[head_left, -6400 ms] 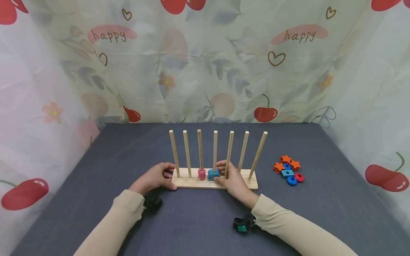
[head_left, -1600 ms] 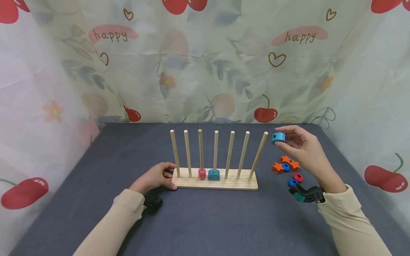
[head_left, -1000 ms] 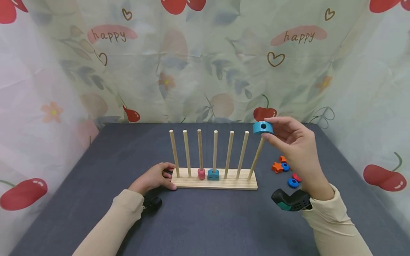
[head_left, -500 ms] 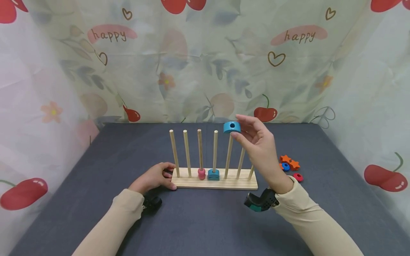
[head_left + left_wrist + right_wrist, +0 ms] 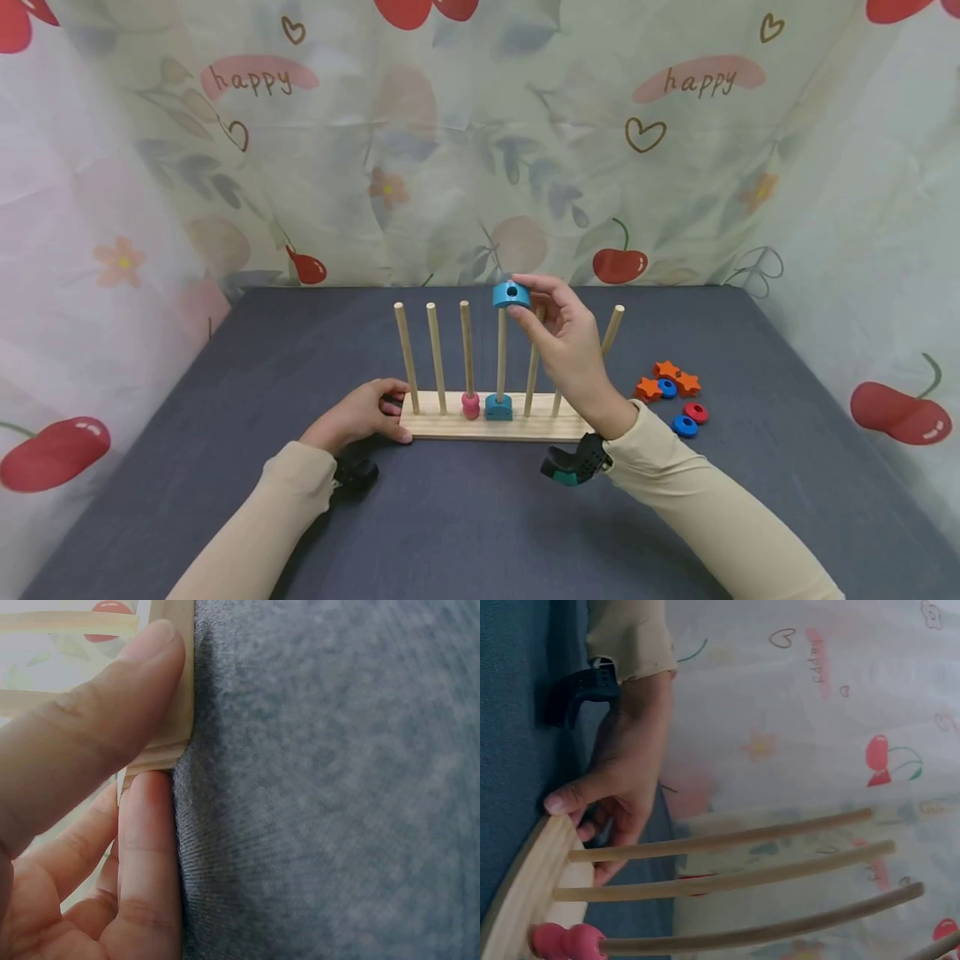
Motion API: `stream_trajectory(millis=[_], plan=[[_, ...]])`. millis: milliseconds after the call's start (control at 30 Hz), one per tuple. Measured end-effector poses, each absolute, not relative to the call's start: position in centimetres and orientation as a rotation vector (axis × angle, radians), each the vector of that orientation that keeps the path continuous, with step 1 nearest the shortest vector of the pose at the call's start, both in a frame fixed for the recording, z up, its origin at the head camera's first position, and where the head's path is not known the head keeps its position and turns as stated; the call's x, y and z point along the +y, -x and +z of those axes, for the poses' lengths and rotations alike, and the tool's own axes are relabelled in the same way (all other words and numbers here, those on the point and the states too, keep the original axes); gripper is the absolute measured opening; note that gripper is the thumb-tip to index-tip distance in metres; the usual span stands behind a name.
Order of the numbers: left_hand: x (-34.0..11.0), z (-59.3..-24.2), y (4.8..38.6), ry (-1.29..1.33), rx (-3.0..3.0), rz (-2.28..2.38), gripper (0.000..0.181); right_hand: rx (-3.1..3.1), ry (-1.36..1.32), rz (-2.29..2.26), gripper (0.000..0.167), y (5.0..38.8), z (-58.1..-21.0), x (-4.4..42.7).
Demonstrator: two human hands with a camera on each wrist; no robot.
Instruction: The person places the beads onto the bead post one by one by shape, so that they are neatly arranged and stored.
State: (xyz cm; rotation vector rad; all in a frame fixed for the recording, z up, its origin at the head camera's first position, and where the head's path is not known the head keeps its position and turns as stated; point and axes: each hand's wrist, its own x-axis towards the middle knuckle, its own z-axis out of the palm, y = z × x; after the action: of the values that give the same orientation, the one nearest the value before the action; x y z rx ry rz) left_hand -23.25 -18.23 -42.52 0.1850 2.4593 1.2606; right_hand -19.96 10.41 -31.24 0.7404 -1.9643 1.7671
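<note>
A pale wooden peg board stands on the table with a row of several upright pegs. My left hand holds its left end; in the left wrist view the thumb lies on the wood and fingers touch the end face. My right hand pinches a light blue arched block between thumb and fingers, with its hole facing me, at the top of the fourth peg from the left. Whether the peg has entered it cannot be told. Another blue block sits at that peg's foot. A pink bead sits on the third peg.
Right of the board lie several loose pieces: orange stars, blue rings and a red ring. Printed curtains enclose the dark grey table behind and at both sides.
My right hand left the board, took the light blue block from the loose pieces and carried it left to the fourth peg's top. My left hand stayed at the board's end.
</note>
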Motion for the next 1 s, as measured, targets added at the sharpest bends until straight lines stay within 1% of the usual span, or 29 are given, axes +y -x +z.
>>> stream_trajectory(millis=[167,400,533,1000], plan=[[-18.2,-42.5,23.2,-0.186,2.452,1.27,0.08,-1.947,-0.734,1.781,0.038,20.4,-32.7,9.7],[-18.2,-42.4,23.1,-0.183,2.45,1.274,0.08,-1.93,-0.652,1.809,0.04,20.6,-34.0,9.1],[-18.2,-42.4,23.1,-0.194,2.449,1.276,0.08,-1.959,-0.591,1.833,0.038,20.5,-34.9,8.9],[-18.2,-42.4,23.1,-0.186,2.466,1.255,0.081,-2.175,-0.478,1.851,0.032,20.1,-41.0,9.4]])
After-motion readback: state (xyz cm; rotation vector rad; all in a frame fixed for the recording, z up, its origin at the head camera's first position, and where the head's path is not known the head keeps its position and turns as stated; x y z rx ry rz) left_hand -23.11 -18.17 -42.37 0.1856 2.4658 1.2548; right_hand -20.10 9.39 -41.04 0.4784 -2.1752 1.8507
